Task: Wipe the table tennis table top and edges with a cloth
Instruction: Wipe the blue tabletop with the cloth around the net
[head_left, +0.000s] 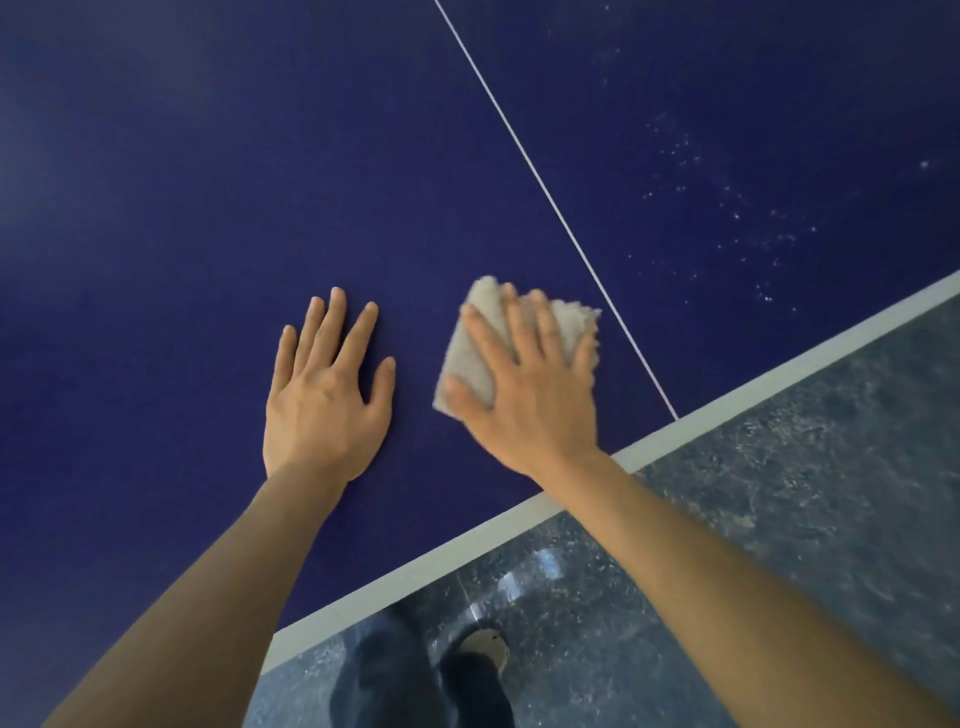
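The dark blue table tennis table top (182, 208) fills most of the view, with a thin white centre line (550, 208) running diagonally and a white edge band (727, 400) along the near side. A folded beige fluffy cloth (470, 358) lies flat on the blue surface just left of the centre line, near the edge. My right hand (530, 379) presses on it with straight, spread fingers. My left hand (327, 395) rests flat on the bare table top, palm down, a short way left of the cloth.
White dust specks (727, 208) are scattered over the blue surface right of the centre line. Beyond the table edge is a grey speckled floor (805, 493), where my dark trouser legs and a shoe (485, 644) show below.
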